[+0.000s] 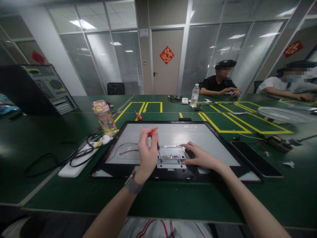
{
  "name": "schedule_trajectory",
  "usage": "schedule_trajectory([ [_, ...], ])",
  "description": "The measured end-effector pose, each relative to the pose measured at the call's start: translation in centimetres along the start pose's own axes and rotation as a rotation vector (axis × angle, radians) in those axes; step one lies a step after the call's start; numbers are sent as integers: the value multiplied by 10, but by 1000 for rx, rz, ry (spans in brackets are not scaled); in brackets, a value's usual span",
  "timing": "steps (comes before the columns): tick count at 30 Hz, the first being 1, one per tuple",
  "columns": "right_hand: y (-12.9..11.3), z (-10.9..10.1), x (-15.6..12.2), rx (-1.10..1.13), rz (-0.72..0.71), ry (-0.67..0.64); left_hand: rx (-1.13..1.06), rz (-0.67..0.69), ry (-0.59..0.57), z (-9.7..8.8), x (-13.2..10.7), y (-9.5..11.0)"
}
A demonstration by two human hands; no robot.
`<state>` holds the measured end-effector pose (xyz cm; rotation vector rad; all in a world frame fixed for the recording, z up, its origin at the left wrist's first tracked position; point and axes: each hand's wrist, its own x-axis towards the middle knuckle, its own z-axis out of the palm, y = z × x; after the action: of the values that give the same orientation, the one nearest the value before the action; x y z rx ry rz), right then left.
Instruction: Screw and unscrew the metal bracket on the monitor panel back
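A monitor panel (pixel 210 138) lies face down on the green table, black frame around a grey metal back. My left hand (pixel 146 152) is closed around an orange-handled screwdriver (pixel 155 138), tip down on the small metal board cover (pixel 171 158) near the panel's front edge. My right hand (pixel 198 156) rests on the right side of that cover, fingers pressed flat against it. Thin red and white wires (pixel 123 149) run across the panel left of my left hand.
A pink bottle (pixel 105 117), white power strip (pixel 79 162) with black cables, and a PC tower (pixel 44 87) stand left. A dark strip (pixel 255 158), tools and a white fan grille (pixel 284 115) lie right. Two people sit at the far side near a water bottle (pixel 194 95).
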<state>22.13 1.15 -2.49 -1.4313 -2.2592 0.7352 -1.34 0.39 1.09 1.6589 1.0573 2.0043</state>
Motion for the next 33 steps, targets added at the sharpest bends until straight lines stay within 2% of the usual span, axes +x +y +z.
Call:
schedule_trajectory([
  [3, 0, 0, 0, -3, -2, -6, -74, -81, -31, 1, -1, -1],
  [5, 0, 0, 0, -6, -4, -4, -103, -89, -52, 1, -1, -1],
  [10, 0, -1, 0, -2, 6, -6, -76, -57, -53, 0, 0, -1],
  [15, 1, 0, 0, 6, -9, -6, 61, 89, -13, -2, 1, -1],
  [22, -3, -1, 0, -5, 10, -14, -9, 37, -68, -4, -1, 1],
  [33, -1, 0, 0, -17, -5, -9, 88, 62, -20, -2, 3, -1],
])
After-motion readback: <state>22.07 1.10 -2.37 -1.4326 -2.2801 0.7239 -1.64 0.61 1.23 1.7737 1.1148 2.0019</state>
